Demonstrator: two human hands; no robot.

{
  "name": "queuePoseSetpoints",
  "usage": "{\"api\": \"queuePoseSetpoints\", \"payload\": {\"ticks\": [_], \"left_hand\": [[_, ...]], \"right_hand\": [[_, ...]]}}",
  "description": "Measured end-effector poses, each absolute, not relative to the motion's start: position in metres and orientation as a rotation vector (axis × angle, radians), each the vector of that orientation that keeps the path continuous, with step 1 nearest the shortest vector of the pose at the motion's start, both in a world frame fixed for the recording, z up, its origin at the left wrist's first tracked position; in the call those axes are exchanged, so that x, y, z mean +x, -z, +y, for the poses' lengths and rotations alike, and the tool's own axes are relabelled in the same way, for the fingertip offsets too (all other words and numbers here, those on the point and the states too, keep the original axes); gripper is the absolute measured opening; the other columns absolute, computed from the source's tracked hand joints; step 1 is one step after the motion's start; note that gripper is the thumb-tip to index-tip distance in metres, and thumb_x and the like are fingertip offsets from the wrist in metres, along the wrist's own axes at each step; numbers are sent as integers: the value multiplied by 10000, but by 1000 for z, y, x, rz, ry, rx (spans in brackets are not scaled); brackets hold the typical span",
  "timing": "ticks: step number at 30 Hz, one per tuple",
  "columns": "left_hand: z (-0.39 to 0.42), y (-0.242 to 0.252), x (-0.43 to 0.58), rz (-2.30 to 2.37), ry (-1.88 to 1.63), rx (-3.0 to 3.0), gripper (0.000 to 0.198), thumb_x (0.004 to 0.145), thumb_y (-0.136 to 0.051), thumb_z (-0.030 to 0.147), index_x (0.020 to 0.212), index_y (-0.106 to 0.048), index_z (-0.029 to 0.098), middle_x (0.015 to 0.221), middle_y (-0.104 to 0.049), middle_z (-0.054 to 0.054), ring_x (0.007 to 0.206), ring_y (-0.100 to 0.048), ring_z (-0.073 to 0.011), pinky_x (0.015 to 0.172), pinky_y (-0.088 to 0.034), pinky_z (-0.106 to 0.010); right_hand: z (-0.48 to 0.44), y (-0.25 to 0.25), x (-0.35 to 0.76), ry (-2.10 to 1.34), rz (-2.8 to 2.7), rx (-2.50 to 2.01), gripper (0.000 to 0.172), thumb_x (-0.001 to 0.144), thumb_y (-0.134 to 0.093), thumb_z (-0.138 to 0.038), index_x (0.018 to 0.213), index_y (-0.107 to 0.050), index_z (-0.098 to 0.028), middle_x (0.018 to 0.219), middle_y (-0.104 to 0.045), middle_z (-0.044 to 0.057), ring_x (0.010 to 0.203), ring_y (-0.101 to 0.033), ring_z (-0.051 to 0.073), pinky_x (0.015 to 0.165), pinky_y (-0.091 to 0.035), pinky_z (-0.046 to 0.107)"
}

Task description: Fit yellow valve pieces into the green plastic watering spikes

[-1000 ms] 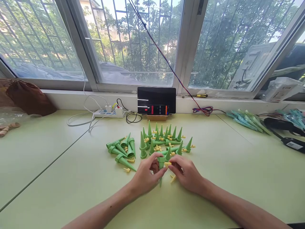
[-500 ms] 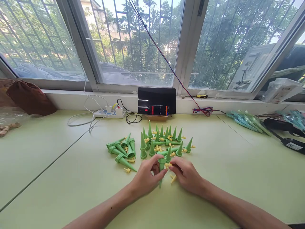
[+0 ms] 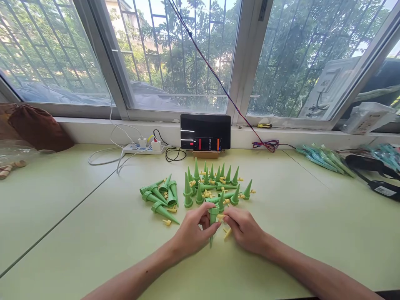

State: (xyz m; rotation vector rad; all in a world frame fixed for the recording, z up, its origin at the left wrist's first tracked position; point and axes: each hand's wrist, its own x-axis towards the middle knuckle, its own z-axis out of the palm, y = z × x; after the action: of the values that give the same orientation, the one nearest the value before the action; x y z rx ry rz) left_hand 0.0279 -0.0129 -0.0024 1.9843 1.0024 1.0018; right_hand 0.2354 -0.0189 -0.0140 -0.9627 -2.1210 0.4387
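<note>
My left hand (image 3: 191,232) is closed around a green cone-shaped spike (image 3: 213,227), held point-down just above the table. My right hand (image 3: 244,228) pinches a small yellow plug (image 3: 220,216) against the side of the spike's wide top. Another yellow plug (image 3: 227,233) lies on the table under my right hand. Just beyond my hands, several green spikes stand upright with yellow plugs fitted or scattered among them (image 3: 215,183). To the left, a pile of bare green spikes (image 3: 159,196) lies on its side.
A pale green table (image 3: 93,233) runs to the windowsill. A phone (image 3: 207,144) leans against a black screen (image 3: 205,125). A power strip with cables (image 3: 143,148) sits at back left, a brown bag (image 3: 37,127) far left, bagged teal parts (image 3: 325,158) and a black tool (image 3: 375,166) at right.
Both hands stay together at the spike's top; they have shifted very slightly away from me, with the right fingers still working the yellow plug.
</note>
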Motion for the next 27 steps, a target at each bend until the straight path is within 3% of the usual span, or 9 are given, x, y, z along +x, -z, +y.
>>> {"api": "queuePoseSetpoints", "payload": {"ticks": [10, 27], "left_hand": [[-14, -7, 29, 1023, -1027, 1854, 286, 867, -660, 290, 1115, -578, 174, 608, -408, 100, 556, -394, -101, 523, -343, -205], [-12, 1, 29, 1006, -1014, 1917, 273, 878, -663, 255, 1126, -571, 185, 605, -428, 107, 552, -410, -91, 537, -359, -200]], "right_hand": [[-17, 11, 235, -461, -2014, -913, 123, 1040, -505, -254, 970, -591, -202, 770, -601, 14, 645, -541, 160, 608, -420, 260], [-17, 15, 237, -463, -2075, -914, 216, 1040, -438, -206, 829, -481, -225, 729, -515, -7, 637, -462, 156, 597, -371, 258]]}}
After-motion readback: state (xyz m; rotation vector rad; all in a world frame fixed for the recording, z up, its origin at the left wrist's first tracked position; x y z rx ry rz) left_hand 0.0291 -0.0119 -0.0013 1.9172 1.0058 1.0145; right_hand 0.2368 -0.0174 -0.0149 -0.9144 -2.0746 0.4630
